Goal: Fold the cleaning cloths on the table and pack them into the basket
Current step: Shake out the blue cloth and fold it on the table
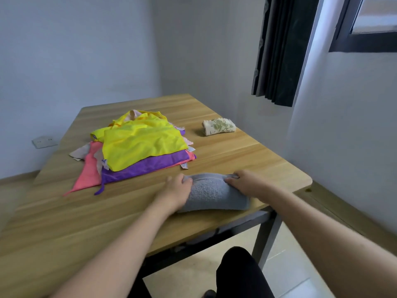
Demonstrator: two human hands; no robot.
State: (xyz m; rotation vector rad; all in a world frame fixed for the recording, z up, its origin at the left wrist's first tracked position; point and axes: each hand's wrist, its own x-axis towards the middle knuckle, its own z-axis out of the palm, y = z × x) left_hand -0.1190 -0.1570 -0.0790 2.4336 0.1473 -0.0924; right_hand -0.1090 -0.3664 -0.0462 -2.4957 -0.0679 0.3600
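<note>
Both hands are gripping the far edge of a grey towel (214, 193) near the table (247, 151) front, left hand (176, 190) and right hand (245, 181) mid-fold. One floral cloth (218, 126) looks done; the colourful pile (137, 147) waits, no basket in sight

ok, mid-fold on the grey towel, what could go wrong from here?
1. The grey towel lies at the near table edge; a pull toward the body could drag it off.
2. Left hand and right hand grip only the far corners, so the fold may come out skewed.
3. The unfolded pile lies close behind; pushing forward could snag the purple cloth. No basket is in view.
</note>
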